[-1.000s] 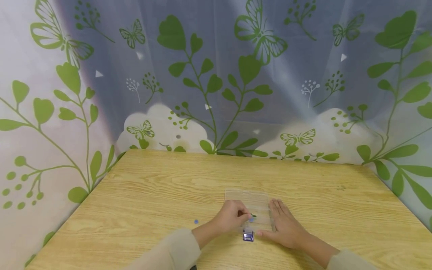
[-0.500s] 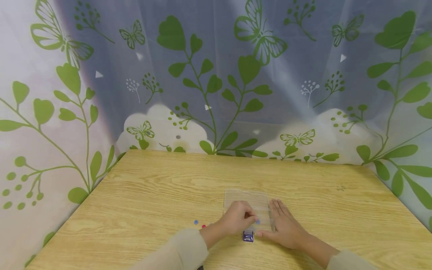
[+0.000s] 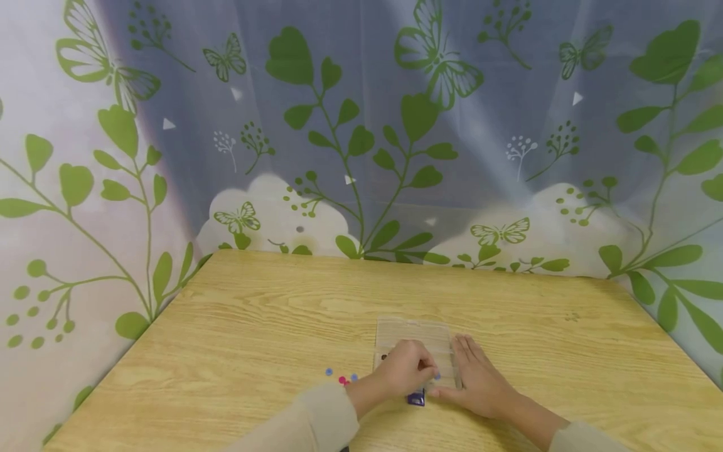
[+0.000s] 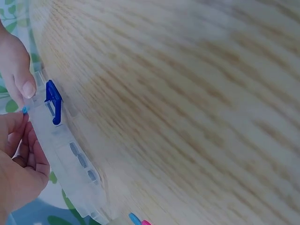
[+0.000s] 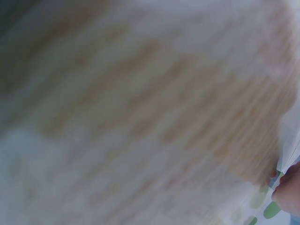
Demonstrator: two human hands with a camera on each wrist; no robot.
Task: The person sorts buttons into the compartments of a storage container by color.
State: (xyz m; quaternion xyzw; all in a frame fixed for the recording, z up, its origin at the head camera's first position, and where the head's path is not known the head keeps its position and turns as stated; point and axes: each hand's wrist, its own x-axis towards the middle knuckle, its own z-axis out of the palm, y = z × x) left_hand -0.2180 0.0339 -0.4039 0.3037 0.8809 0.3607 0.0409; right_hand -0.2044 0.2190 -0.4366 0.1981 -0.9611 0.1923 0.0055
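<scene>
My left hand (image 3: 405,369) pinches a small blue disc (image 3: 437,376) between thumb and fingertips, over the near right part of a clear plastic box (image 3: 415,329). In the left wrist view, the disc (image 4: 25,110) shows as a bright blue spot at the fingertips. My right hand (image 3: 480,383) rests along the box's right side with fingers straight, its thumb by the near edge. A dark blue latch (image 4: 54,102) sticks out from the box's front. Dark pieces (image 3: 385,357) show inside, partly hidden by my left hand.
On the wooden table (image 3: 271,314), left of the box, lie a blue disc (image 3: 329,371), another blue disc (image 3: 354,377) and pink pieces (image 3: 342,380), partly behind my left forearm. A patterned curtain (image 3: 361,125) hangs behind the table. The right wrist view is mostly blurred tabletop.
My left hand has moved right and nearer across the box with the blue disc. Its forearm has shifted off pink and blue pieces on the table. My right hand stays in place.
</scene>
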